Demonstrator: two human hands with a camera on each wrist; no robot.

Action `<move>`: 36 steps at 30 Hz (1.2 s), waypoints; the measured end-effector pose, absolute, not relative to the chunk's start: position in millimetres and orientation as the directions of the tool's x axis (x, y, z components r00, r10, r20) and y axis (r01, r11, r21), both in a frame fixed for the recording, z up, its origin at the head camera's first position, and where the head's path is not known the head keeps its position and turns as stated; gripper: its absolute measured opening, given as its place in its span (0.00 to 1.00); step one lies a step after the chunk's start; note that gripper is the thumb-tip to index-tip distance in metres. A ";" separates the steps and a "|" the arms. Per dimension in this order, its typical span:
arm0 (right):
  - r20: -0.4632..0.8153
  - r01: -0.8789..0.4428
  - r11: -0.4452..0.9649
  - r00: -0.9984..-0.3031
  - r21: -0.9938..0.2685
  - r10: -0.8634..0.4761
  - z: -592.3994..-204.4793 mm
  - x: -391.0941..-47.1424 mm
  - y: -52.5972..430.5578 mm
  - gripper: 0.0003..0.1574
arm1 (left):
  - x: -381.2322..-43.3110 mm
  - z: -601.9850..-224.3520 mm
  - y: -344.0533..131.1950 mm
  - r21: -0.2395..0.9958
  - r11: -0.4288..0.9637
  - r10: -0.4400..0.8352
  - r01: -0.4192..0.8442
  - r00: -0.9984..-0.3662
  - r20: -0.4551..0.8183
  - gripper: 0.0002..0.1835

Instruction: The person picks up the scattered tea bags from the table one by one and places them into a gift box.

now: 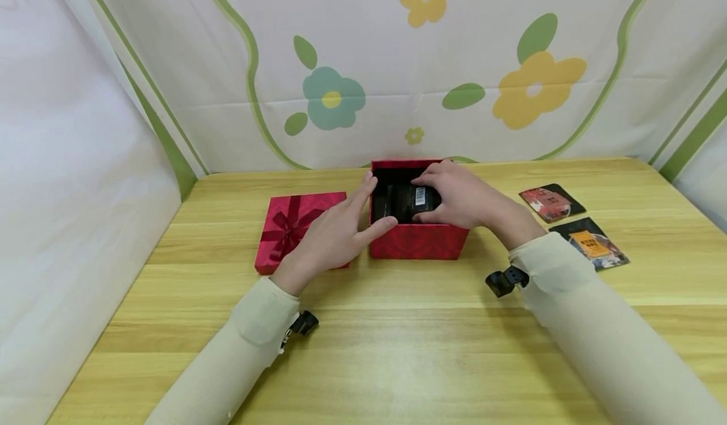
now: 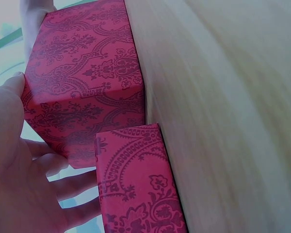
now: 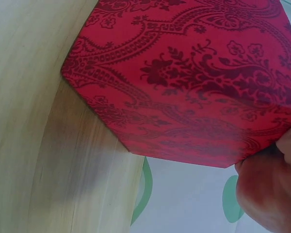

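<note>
A red patterned gift box (image 1: 417,242) stands lidless near the back of the table, its dark interior showing from above. Inside it lies a black packet (image 1: 404,205) with a white barcode label. My right hand (image 1: 462,194) reaches over the box's right side and pinches this packet between thumb and fingers. At the left wall, my left hand (image 1: 335,232) has its fingers spread, with the fingertips right at the rim. In the left wrist view the left hand (image 2: 19,165) lies along the side of the box (image 2: 87,58). The right wrist view shows mostly the box's outer wall (image 3: 184,73).
The red lid (image 1: 275,220) with a dark red ribbon bow lies left of the box, partly under the left forearm. Two flat black packets with pictures, one with a red label (image 1: 551,203) and one with an orange label (image 1: 593,245), lie at right. A flowered curtain (image 1: 397,96) hangs behind.
</note>
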State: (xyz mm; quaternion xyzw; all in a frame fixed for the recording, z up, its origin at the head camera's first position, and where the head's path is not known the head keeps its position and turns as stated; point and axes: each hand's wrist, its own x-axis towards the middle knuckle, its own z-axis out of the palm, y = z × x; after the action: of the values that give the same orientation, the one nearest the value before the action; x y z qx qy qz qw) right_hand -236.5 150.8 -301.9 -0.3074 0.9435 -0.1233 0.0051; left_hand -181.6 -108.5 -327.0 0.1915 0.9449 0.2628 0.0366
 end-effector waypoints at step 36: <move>0.295 -0.316 0.712 -0.942 -0.627 -0.159 -297.9 -204.4 250.3 0.37 | -180.1 -327.0 -107.7 0.507 0.784 0.388 0.359 -0.920 0.052 0.51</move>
State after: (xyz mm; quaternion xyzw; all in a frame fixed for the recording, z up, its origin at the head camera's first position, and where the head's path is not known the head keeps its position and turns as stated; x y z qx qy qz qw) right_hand -204.4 250.3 -297.9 -0.1293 0.9185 -0.3569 -0.1105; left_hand -180.1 -107.7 -327.0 0.1978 0.9440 0.2627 0.0276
